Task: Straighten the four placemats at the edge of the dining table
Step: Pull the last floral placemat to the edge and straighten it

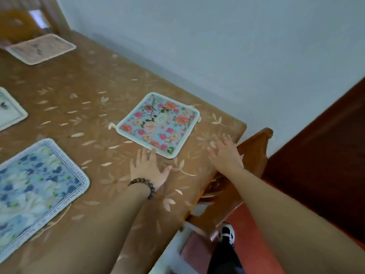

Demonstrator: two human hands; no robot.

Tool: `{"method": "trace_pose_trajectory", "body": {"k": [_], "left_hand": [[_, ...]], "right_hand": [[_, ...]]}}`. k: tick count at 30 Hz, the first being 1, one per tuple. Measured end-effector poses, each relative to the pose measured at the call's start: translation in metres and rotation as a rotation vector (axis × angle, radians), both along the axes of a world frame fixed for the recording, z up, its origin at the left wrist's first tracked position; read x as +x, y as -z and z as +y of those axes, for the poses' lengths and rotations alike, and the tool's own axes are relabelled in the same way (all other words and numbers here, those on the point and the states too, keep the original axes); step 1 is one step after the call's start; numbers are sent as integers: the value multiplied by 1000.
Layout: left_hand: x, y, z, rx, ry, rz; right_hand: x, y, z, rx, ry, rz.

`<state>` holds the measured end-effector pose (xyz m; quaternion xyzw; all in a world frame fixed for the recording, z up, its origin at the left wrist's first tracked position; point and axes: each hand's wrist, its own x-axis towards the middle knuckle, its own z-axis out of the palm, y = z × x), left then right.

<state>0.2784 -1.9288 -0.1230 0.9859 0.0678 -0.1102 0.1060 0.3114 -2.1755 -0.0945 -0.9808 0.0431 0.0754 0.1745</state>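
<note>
no containers anywhere here, just mats on the bench (83,84). left hand (148,169) lies flat on the tan leaf-print cloth, fingers (153,153) straight and a bit spread, thumb out to the side, gripping nothing. the fingertips sit right at the near edge of the rose placemat (159,123), touching it or just shy of it, can't tell which because of blur. there's a dark bead bracelet (143,185) on that wrist. right hand (225,153) is also spread wide with straight fingers, palm down over the bench corner near the edge, holding nothing; can't tell if it's actually pressing the cloth or just hovering.

the rose placemat lies between the two hands and a little further away, turned at an angle to the bench edge. a bigger blue placemat (37,192) lies to the left near the front edge, well apart from both hands. a white placemat (9,109) is cut off at the left side, and a beige placemat (41,48) lies at the far end, blurry. a wooden chair (254,153) stands just past the bench corner under the right forearm, and a black and white shoe (227,233) shows on the reddish floor below.
</note>
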Motion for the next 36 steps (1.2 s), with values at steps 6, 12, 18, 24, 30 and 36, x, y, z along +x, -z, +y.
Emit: {"method": "trace_pose_trajectory", "body": {"k": [6, 12, 18, 24, 30, 36], "left_hand": [[39, 21, -10, 13, -286, -9], [61, 27, -43, -23, -526, 31], [77, 44, -74, -66, -658, 138], [85, 68, -93, -1, -707, 92], [82, 76, -92, 9, -711, 32], [69, 71, -71, 49, -761, 18]], "right_hand": [[103, 28, -7, 127, -166, 75], [203, 50, -19, 36, -379, 117], [267, 71, -14, -32, -560, 158], [292, 96, 8, 33, -628, 219], [283, 105, 20, -40, -602, 139], [245, 102, 23, -61, -609, 151]]}}
